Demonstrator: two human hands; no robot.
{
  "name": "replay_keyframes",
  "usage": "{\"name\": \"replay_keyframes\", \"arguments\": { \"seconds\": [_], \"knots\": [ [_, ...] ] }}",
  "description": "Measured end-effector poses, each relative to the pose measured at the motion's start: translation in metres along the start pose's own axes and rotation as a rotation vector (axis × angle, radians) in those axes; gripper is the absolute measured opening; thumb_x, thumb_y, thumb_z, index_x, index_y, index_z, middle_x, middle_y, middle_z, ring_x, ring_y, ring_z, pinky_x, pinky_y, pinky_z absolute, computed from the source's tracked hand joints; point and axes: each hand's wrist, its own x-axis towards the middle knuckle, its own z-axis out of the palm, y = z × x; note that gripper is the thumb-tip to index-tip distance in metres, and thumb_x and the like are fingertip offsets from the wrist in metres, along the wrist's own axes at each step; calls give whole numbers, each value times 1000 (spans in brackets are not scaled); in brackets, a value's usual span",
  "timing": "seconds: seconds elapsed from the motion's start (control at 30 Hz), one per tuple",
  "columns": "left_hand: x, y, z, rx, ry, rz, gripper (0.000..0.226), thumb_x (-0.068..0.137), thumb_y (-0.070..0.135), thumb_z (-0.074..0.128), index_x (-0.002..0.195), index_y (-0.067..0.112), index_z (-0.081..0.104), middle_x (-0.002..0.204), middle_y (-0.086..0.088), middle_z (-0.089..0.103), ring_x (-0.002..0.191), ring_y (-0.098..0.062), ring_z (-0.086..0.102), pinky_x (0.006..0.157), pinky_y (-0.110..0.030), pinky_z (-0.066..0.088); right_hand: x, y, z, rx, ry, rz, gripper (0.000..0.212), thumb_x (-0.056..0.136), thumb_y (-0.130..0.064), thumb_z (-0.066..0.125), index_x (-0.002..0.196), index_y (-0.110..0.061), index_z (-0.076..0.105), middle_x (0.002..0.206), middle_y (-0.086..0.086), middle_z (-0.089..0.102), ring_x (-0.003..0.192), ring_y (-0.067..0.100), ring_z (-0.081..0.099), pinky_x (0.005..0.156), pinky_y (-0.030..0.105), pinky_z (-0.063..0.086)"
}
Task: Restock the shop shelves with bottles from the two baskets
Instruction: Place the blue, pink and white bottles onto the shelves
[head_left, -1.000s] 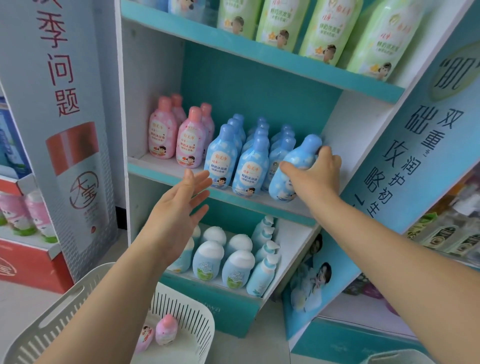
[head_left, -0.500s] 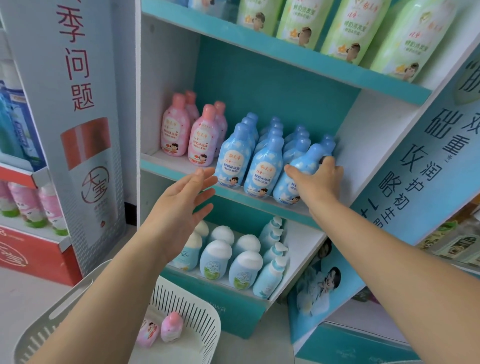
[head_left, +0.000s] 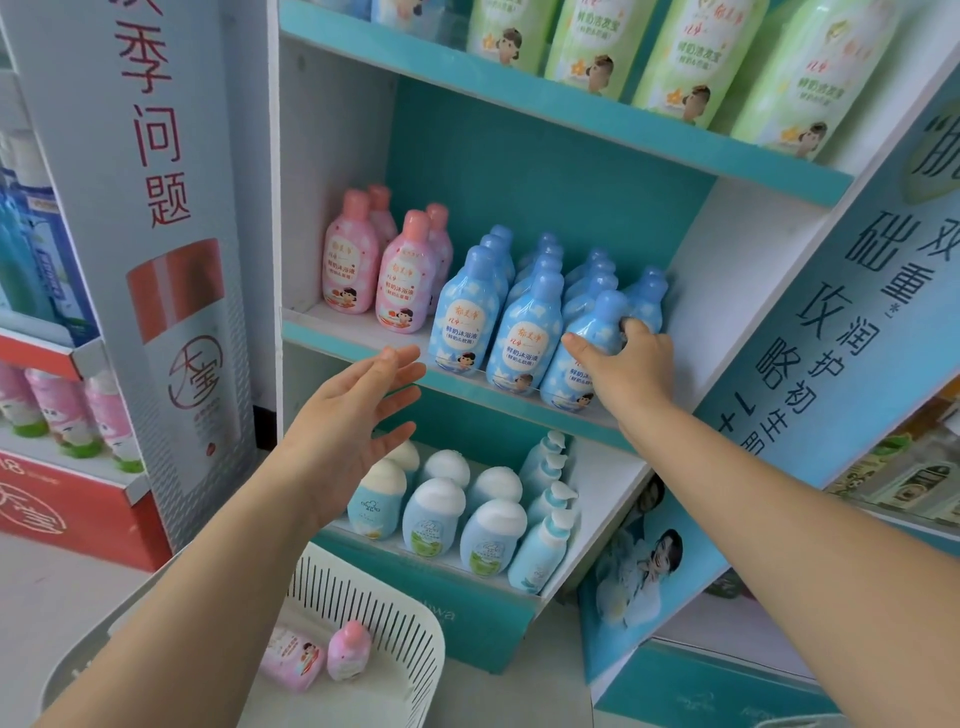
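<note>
My right hand (head_left: 626, 366) grips a blue bottle (head_left: 582, 353) standing at the front right of the middle shelf (head_left: 363, 340), beside the other blue bottles (head_left: 524, 332). Pink bottles (head_left: 376, 273) stand at that shelf's left end. My left hand (head_left: 348, 431) hovers open, palm turned right, just below the shelf's front edge and holds nothing. A white slatted basket (head_left: 410, 618) sits on the floor below, with two pink bottles (head_left: 322, 657) in it.
Green bottles (head_left: 670, 52) fill the top shelf. White-capped and pump bottles (head_left: 467, 514) fill the bottom shelf. A tall printed panel (head_left: 156, 234) stands to the left, with another shelf of bottles (head_left: 62, 410) beyond. A blue advertising panel (head_left: 810, 332) leans at the right.
My right hand has brought the blue bottle from tilted above the shelf's right end down into the front row. My left hand stays open near the shelf edge.
</note>
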Motion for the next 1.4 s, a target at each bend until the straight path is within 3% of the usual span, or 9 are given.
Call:
{"name": "replay_keyframes", "arguments": {
  "seconds": [0.13, 0.27, 0.43, 0.63, 0.8, 0.9, 1.03, 1.27, 1.4],
  "knots": [
    [-1, -1, -3, 16, 8, -14, 32, 95, 38, 43, 119, 25, 60, 118, 6, 63, 114, -12, 55, 97, -36, 45, -2, 3, 1, 25, -15, 4, 69, 74, -49, 72, 127, -10, 52, 131, 12, 40, 112, 29, 51, 98, 42, 45],
    [-5, -1, -8, 40, 16, -31, 32, 96, 38, 43, 119, 24, 60, 119, 5, 62, 115, -12, 55, 98, -36, 44, -18, 0, -1, 32, 51, 0, 76, 74, -48, 73, 133, -11, 42, 132, 10, 36, 115, 27, 49, 95, 35, 43],
    [-8, 1, -24, 77, 60, -42, 27, 96, 39, 45, 111, 25, 61, 113, 7, 63, 111, -12, 55, 93, -34, 46, -76, -13, 8, 137, 115, -195, 63, 80, -40, 69, 130, -15, 42, 127, 5, 37, 116, 22, 46, 98, 33, 40],
    [-10, -19, -57, 357, 124, -85, 30, 95, 37, 48, 118, 21, 59, 111, 9, 63, 107, -10, 58, 92, -32, 47, -156, -9, 65, 177, -238, -290, 45, 83, -31, 68, 122, -15, 51, 108, -5, 35, 103, 18, 50, 86, 25, 39],
    [-20, -49, -117, 565, 209, -202, 22, 94, 33, 50, 107, 21, 64, 105, 3, 66, 107, -16, 60, 95, -37, 48, -183, 14, 127, 94, -504, -298, 43, 83, -31, 67, 120, -16, 51, 118, 2, 43, 104, 22, 53, 89, 40, 44],
    [-17, -48, -155, 704, 240, -239, 17, 93, 33, 53, 100, 23, 66, 107, -7, 67, 104, -23, 61, 93, -41, 49, -190, 26, 159, 71, -650, -321, 42, 85, -28, 66, 121, -15, 51, 117, 3, 44, 96, 21, 56, 87, 41, 46],
    [-4, -58, -192, 970, 156, -248, 17, 92, 29, 53, 98, 20, 67, 103, -11, 68, 101, -29, 62, 89, -41, 50, -197, 47, 200, -71, -940, -352, 44, 84, -31, 66, 123, -17, 51, 110, -2, 46, 86, 16, 55, 85, 35, 46],
    [2, -134, -214, 1154, -26, -327, 23, 90, 25, 58, 110, 17, 66, 96, 9, 60, 81, -2, 54, 75, -12, 38, -224, 110, 253, -582, -1550, -437, 57, 79, -40, 69, 128, -19, 48, 120, 3, 55, 106, 22, 54, 92, 34, 46],
    [4, -160, -209, 1199, -134, -336, 23, 90, 25, 58, 111, 18, 66, 100, 8, 63, 88, -6, 57, 78, -12, 39, -242, 135, 271, -763, -1677, -487, 71, 77, -45, 70, 136, -18, 40, 133, 3, 47, 117, 24, 51, 95, 34, 44]
  ]
}}
